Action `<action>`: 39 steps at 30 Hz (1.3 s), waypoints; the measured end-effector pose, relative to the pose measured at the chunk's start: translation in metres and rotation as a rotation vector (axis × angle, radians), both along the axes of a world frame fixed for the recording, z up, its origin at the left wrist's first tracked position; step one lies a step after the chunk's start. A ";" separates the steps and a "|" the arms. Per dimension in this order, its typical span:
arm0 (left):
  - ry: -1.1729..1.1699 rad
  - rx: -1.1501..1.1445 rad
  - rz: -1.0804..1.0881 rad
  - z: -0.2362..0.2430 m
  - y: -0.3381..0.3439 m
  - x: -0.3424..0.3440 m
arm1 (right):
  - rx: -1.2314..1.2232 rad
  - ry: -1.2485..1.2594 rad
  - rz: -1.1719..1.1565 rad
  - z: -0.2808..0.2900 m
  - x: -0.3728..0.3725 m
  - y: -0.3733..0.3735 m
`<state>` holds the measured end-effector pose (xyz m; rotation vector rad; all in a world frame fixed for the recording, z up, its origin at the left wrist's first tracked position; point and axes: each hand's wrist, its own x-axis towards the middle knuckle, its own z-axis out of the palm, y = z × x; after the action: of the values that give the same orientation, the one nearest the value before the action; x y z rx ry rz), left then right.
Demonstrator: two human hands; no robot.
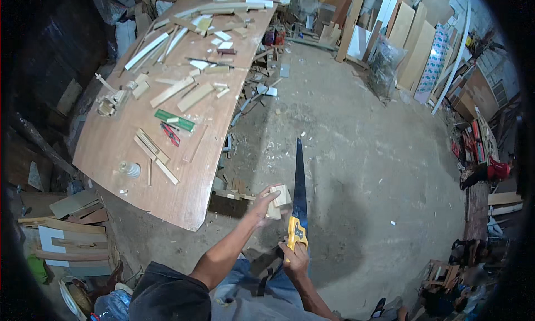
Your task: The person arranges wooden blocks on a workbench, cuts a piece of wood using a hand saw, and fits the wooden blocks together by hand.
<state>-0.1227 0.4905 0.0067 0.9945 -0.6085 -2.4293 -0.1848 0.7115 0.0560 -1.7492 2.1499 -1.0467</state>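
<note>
My left hand [262, 204] is closed around a small pale wooden block [281, 195], which appears to be notched or made of two pieces. A hand saw [300, 181] stands nearly upright in the view, its dark blade pointing away from me. My right hand [297, 256] grips the saw's yellow handle [297, 232]. The blade is just right of the block, and a narrow gap shows between them. Part of the left hand's fingers is hidden behind the wood.
To the left, a large wooden table [106, 165] carries wood strips, a green ruler-like piece [174, 120], red-handled pliers [170, 133] and a clear cup-like object [130, 169]. Offcuts litter the floor beside it. Boards [421, 53] lean at the far right. Plastic jugs [114, 307] stand lower left.
</note>
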 end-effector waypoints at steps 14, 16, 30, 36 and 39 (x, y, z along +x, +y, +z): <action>-0.065 -0.274 0.454 0.140 -0.089 -0.119 | 0.020 0.050 0.261 0.079 -0.337 -0.125; -0.097 -0.273 0.551 0.164 -0.100 -0.144 | 0.033 0.084 0.268 0.093 -0.384 -0.146; -0.048 0.067 0.988 0.097 -0.225 -0.161 | 0.044 0.142 0.454 0.105 -0.418 -0.359; -0.165 0.105 0.968 0.044 -0.329 -0.123 | 0.110 0.127 0.631 0.091 -0.373 -0.476; -0.199 0.084 0.997 0.059 -0.381 -0.093 | 0.066 0.142 0.736 0.068 -0.360 -0.558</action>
<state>-0.2157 0.1097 0.0661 1.1979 -0.0149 -1.4880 -0.5452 0.1534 0.1244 -2.3429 1.3529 -0.6534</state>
